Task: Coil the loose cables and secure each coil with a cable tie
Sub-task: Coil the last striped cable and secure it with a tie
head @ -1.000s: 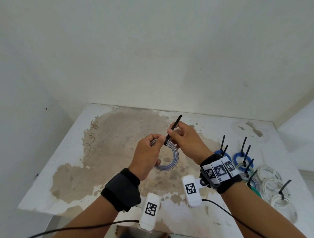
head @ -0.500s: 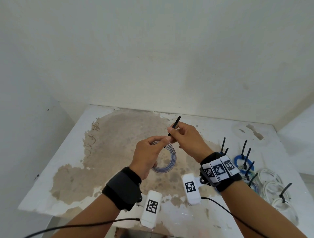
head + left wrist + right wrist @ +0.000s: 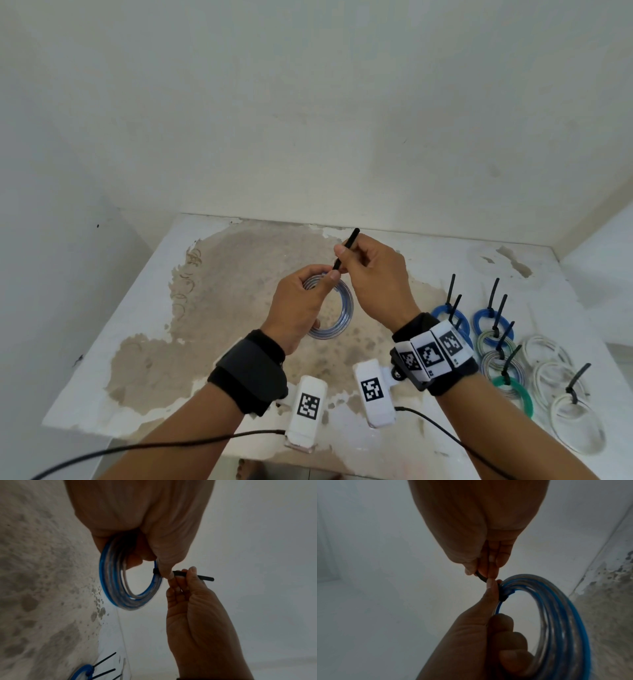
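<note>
My left hand (image 3: 310,298) grips a coil of clear and blue cable (image 3: 344,315) above the middle of the table, thumb pressed where a black cable tie (image 3: 346,248) wraps it. My right hand (image 3: 359,260) pinches the tie's free tail just above the coil. In the left wrist view the coil (image 3: 118,588) hangs from my fingers and the tie (image 3: 204,577) sticks out past the right hand (image 3: 180,577). In the right wrist view the tie's band (image 3: 502,596) sits tight around the coil (image 3: 556,608), with the left hand (image 3: 491,615) below it.
Several tied coils lie at the table's right: blue ones (image 3: 489,320), a green one (image 3: 513,394) and white ones (image 3: 575,421), their black tie tails sticking up. The table (image 3: 144,356) is white with a large worn brown patch. Walls close in behind and left.
The right hand has drawn the tie's tail up and away from the coil, and the band now sits tighter on the coil. Both hands have risen slightly.
</note>
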Tool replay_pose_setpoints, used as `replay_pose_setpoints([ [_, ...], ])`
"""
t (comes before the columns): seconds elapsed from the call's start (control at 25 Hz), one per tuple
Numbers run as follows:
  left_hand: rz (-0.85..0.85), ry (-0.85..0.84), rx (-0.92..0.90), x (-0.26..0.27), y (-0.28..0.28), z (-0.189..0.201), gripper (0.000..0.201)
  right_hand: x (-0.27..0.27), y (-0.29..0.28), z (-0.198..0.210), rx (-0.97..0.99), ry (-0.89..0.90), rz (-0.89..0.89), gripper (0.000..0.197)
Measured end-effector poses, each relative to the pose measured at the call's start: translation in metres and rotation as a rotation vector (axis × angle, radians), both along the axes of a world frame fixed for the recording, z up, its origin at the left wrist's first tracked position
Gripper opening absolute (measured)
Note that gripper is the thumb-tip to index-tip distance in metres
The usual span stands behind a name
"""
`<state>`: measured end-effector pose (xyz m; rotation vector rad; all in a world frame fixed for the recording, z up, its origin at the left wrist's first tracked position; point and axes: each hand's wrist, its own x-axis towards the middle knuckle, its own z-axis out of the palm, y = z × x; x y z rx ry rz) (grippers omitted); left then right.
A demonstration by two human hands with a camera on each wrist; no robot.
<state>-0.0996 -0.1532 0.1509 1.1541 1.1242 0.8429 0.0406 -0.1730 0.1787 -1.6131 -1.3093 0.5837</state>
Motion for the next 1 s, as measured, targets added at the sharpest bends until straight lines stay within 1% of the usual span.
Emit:
replay_pose_setpoints([
  [0.12, -0.018, -0.037, -0.016, 0.002, -0.006, 0.002, 0.015, 0.006, 0.002, 0.002, -0.016, 0.015, -0.022, 0.028],
  [0.16, -0.026, -0.033, -0.030, 0.003, -0.006, 0.002, 0.015, 0.009, 0.005, 0.001, -0.049, 0.064, -0.036, 0.029],
  [0.24, -0.032, -0.021, -0.069, 0.002, -0.005, 0.002, 0.017, 0.011, 0.008, -0.004, -0.118, 0.240, -0.023, 0.028],
  [0.32, -0.036, -0.018, -0.107, 0.002, 0.001, 0.005, 0.018, 0.014, 0.009, -0.007, -0.166, 0.412, 0.025, 0.024],
  [0.36, -0.027, -0.019, -0.132, 0.001, 0.004, 0.006, 0.019, 0.018, 0.006, -0.008, -0.206, 0.458, 0.048, 0.023],
  [0.48, 0.039, -0.072, -0.172, -0.002, 0.010, 0.007, 0.018, 0.021, -0.010, -0.015, -0.383, 0.486, 0.179, 0.033],
  [0.52, 0.056, -0.082, -0.180, -0.001, 0.012, 0.007, 0.019, 0.017, -0.016, -0.018, -0.431, 0.502, 0.210, 0.034],
  [0.6, 0.070, -0.084, -0.188, -0.001, 0.014, 0.004, 0.020, 0.010, -0.024, -0.027, -0.456, 0.561, 0.213, 0.029],
  [0.68, 0.018, -0.101, -0.194, -0.005, 0.014, 0.000, 0.021, 0.007, -0.027, -0.035, -0.423, 0.650, 0.184, 0.022],
  [0.72, -0.021, -0.148, -0.217, -0.007, 0.014, -0.002, 0.023, 0.009, -0.028, -0.038, -0.408, 0.691, 0.167, 0.021],
  [0.8, -0.094, -0.230, -0.317, -0.015, 0.016, -0.002, 0.025, 0.014, -0.028, -0.039, -0.397, 0.751, 0.140, 0.020],
  [0.88, -0.173, -0.219, -0.389, -0.026, 0.015, -0.002, 0.026, 0.018, -0.031, -0.041, -0.396, 0.793, 0.128, 0.020],
  [1.0, -0.218, -0.211, -0.362, -0.036, 0.010, -0.006, 0.025, 0.015, -0.034, -0.042, -0.398, 0.845, 0.112, 0.024],
])
